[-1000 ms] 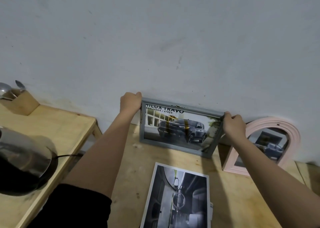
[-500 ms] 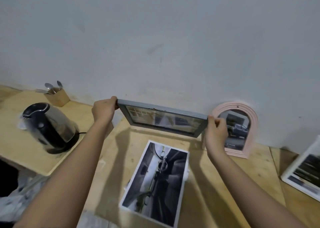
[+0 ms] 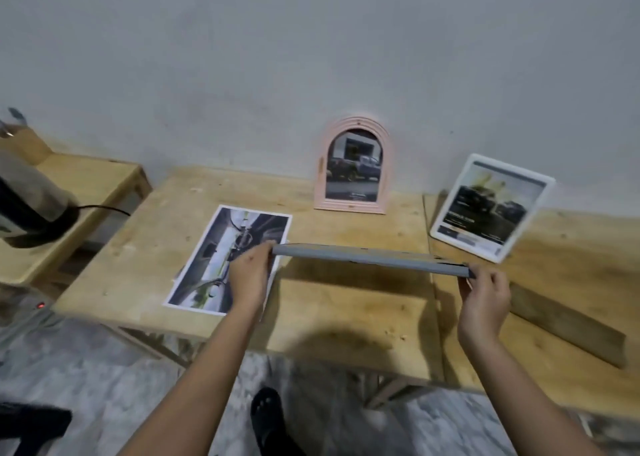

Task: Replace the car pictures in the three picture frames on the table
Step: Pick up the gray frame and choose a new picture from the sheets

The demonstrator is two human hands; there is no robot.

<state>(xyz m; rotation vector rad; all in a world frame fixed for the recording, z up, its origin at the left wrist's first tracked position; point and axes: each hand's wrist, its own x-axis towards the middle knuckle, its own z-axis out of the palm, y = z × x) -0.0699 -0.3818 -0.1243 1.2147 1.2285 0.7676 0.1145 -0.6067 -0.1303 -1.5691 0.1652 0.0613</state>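
Observation:
I hold the grey picture frame (image 3: pixel 367 256) level above the wooden table (image 3: pixel 346 317), seen edge-on so its picture is hidden. My left hand (image 3: pixel 250 275) grips its left end and my right hand (image 3: pixel 485 303) grips its right end. A loose car-interior print (image 3: pixel 221 265) lies flat on the table under my left hand. A pink arched frame (image 3: pixel 353 168) with a car picture leans on the wall behind. A white frame (image 3: pixel 490 206) with a car picture leans at the right.
A black and steel kettle (image 3: pixel 31 202) with its cord stands on a lower side table (image 3: pixel 93 185) at the left, with a wooden cutlery holder (image 3: pixel 20 144) behind it. A wooden plank (image 3: pixel 568 327) lies on the right table. My foot in a black slipper (image 3: pixel 273 421) shows below.
The grey frame has come away from the wall toward me and tipped from upright to flat. The view has pulled back, bringing the white frame and the floor into sight.

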